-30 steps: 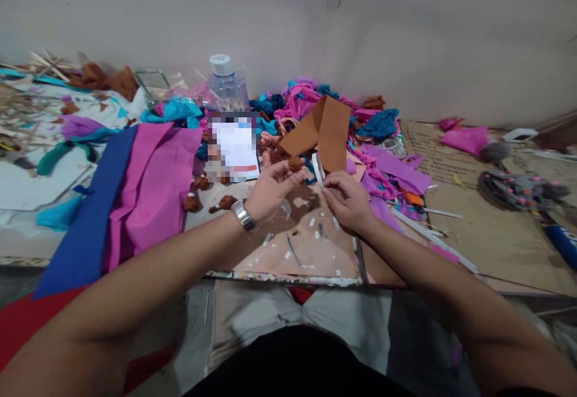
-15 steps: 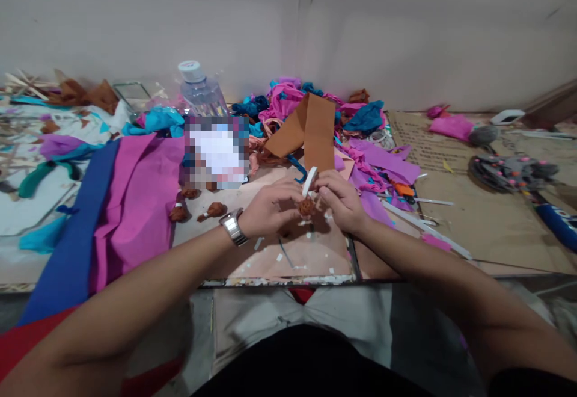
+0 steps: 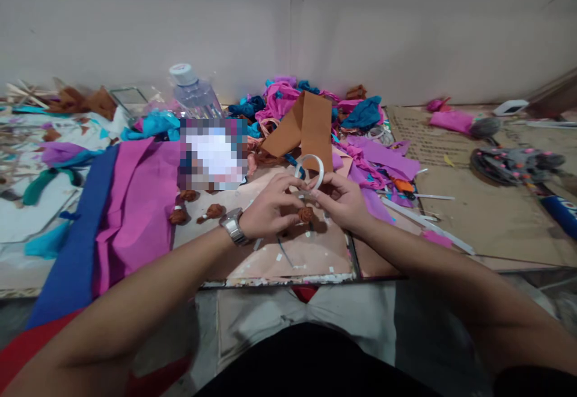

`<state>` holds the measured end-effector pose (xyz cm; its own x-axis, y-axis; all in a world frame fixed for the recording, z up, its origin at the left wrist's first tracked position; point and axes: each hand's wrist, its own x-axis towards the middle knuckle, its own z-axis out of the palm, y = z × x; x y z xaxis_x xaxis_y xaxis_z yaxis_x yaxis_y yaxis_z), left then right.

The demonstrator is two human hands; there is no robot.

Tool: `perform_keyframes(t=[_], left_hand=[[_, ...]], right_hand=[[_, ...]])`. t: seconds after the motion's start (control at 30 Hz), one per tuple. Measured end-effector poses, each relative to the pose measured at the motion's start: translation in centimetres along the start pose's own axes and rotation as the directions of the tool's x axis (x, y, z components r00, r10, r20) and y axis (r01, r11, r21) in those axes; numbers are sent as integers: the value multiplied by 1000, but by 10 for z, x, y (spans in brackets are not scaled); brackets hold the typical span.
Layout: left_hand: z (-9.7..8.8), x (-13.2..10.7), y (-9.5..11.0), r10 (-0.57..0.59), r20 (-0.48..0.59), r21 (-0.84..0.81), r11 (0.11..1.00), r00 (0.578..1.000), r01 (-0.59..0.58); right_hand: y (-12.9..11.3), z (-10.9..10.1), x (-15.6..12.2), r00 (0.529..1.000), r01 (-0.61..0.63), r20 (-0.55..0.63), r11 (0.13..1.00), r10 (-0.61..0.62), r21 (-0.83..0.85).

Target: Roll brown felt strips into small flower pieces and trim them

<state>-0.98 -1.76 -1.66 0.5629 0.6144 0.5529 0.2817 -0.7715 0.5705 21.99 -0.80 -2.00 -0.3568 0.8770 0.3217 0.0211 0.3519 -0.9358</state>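
My left hand (image 3: 273, 206), with a metal watch at the wrist, is closed around a small brown crepe-paper rosette (image 3: 306, 214) between thumb and fingers. A thin white ring (image 3: 321, 171), which looks like a narrow roll of tape, stands above the rosette. My right hand (image 3: 345, 203) pinches the ring's lower right side, and its fingertips almost meet those of the left. Both hands are just over the paper-covered table. Left of the watch lie similar brown rosettes (image 3: 215, 210), some with a white band at the base.
A folded brown crepe strip (image 3: 316, 126) lies behind my hands among pink, purple and blue scraps. Pink crepe sheets (image 3: 139, 204) and a blue strip (image 3: 79, 234) are at left. A clear bottle (image 3: 196, 93) stands behind a pixelated patch. Green-handled pliers (image 3: 39, 186) lie far left.
The white ring has turned from nearly edge-on to facing me, so its open middle shows. My right hand has shifted slightly with it; the rosette stays in my left hand.
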Motion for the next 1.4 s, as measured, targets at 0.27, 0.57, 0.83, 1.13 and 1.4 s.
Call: perform_keyframes(t=[0.27,0.57,0.83,1.13,1.4], left_hand=[[-4,0,-6,-355,-156,-479,843,922,243],[-3,2,2,-455,-62,-643,699,888,313],[2,-1,-5,-538,-125,-686,654,834,319],[-4,5,2,-383,-152,-493,828,911,266],[-4,1,-1,-223,-140,-354,921,965,162]], right_hand=[[4,0,-3,981,163,146,954,-129,-252],[-3,-4,1,905,398,290,861,-311,-317],[-1,-3,0,906,346,372,857,-200,-382],[-2,-9,3,966,98,254,981,-52,-170],[-1,-10,1,948,-85,295,989,118,-120]])
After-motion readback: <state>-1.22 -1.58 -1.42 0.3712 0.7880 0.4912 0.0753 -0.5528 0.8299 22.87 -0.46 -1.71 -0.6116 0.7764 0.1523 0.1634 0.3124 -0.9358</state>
